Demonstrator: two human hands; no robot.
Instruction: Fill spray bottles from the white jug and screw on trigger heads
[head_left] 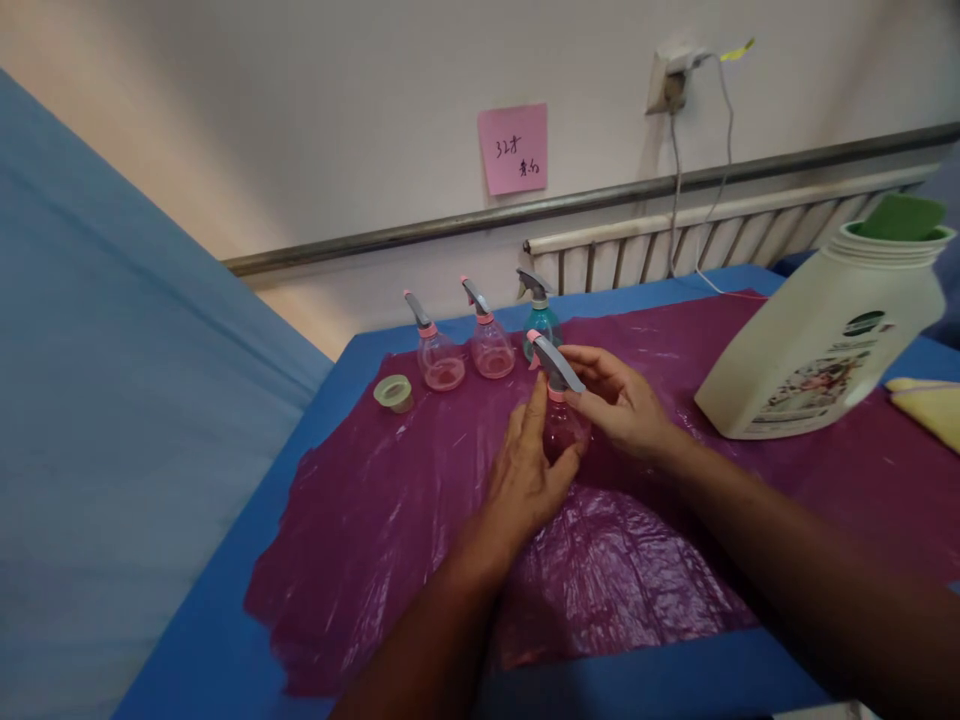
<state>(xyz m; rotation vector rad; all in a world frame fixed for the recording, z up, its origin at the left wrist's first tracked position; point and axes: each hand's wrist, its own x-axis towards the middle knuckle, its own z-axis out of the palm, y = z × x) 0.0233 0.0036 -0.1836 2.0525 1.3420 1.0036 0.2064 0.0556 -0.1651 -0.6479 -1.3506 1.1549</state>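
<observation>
A pink spray bottle [568, 425] with a grey trigger head stands upright between my hands on purple plastic sheeting [390, 510]. My left hand [529, 455] is wrapped around the bottle's body from the left. With its thumb and fingers, my right hand [619, 400] grips the spray head near the pink collar. Behind them, a blue spray bottle [543, 325] is partly hidden. Two more pink spray bottles, one at the left [441, 362] and one in the middle [492, 347], hold a little liquid at the bottom. Left of these sits a small pale cap [394, 393].
A large cream detergent bottle [817, 340], with a green piece [902, 217] in its mouth, stands at the right. Beside it lies a yellow cloth [926, 405]. A blue curtain [135, 400] hangs at the left. Cables [676, 200] run down from a wall socket [671, 75].
</observation>
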